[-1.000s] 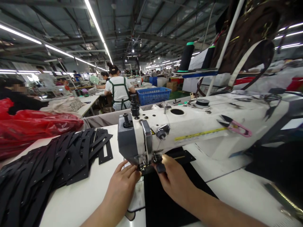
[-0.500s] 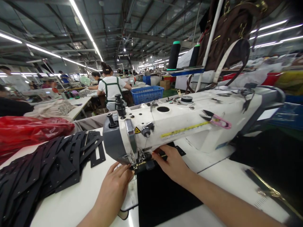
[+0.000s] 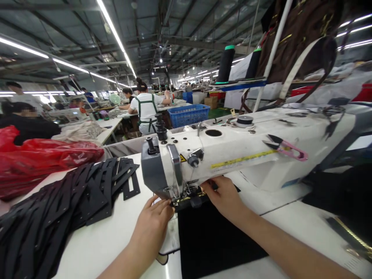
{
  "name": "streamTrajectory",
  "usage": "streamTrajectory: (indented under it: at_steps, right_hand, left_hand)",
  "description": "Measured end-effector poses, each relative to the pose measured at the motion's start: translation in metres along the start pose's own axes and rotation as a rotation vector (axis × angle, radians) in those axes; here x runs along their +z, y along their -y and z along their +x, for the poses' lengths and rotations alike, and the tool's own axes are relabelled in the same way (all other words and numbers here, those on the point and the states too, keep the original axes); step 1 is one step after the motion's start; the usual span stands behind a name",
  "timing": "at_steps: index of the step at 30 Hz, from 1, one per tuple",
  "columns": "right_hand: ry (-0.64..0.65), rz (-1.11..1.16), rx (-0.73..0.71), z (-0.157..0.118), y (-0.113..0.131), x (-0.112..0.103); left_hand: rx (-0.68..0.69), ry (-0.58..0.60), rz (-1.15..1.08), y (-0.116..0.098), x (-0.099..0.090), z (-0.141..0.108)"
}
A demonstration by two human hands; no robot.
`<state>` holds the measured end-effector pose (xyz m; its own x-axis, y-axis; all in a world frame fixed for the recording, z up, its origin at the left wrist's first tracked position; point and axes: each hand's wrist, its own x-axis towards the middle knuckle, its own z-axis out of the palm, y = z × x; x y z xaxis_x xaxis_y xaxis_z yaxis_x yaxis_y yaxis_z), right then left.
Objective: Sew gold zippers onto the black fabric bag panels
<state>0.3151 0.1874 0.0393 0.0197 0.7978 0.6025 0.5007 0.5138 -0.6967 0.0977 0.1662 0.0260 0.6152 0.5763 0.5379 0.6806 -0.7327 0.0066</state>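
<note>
A white sewing machine [image 3: 247, 143] stands across the table in front of me. Beneath its presser foot runs a gold-toothed zipper [image 3: 183, 201] along the top edge of a black fabric piece [image 3: 215, 242], which hangs toward me over the bed. My left hand [image 3: 155, 223] is left of the needle, its fingers closed together at the zipper's left end. On the other side, my right hand [image 3: 225, 195] pinches the edge of the black fabric; its fingertips are partly hidden under the machine arm. The needle point is too small to make out.
Black slotted strips [image 3: 84, 193] lie piled on the left by a red plastic bag [image 3: 52, 155]. Pink thread snips [image 3: 290, 149] rest against the machine arm. Black thread cones [image 3: 226, 64] stand behind. Another zipper [image 3: 354, 236] lies at right. People work beyond a blue basket [image 3: 188, 114].
The whole scene has shifted to the right in the view as the head turned slightly left. Both hands keep nearly the same places at the machine. A co-worker ahead has raised an arm.
</note>
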Motion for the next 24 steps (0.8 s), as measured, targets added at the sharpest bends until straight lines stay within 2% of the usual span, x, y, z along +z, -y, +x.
streamTrajectory:
  at_steps: [13, 24]
  right_hand:
    - [0.011, -0.030, 0.037, -0.0014, 0.0035, 0.0006]
    - [0.024, -0.026, 0.043, -0.0006, 0.0020, -0.0002]
  left_hand:
    - [-0.041, -0.023, 0.002, -0.0015, 0.0082, -0.0049]
    - [-0.018, -0.004, -0.004, -0.0022, 0.0044, -0.0040]
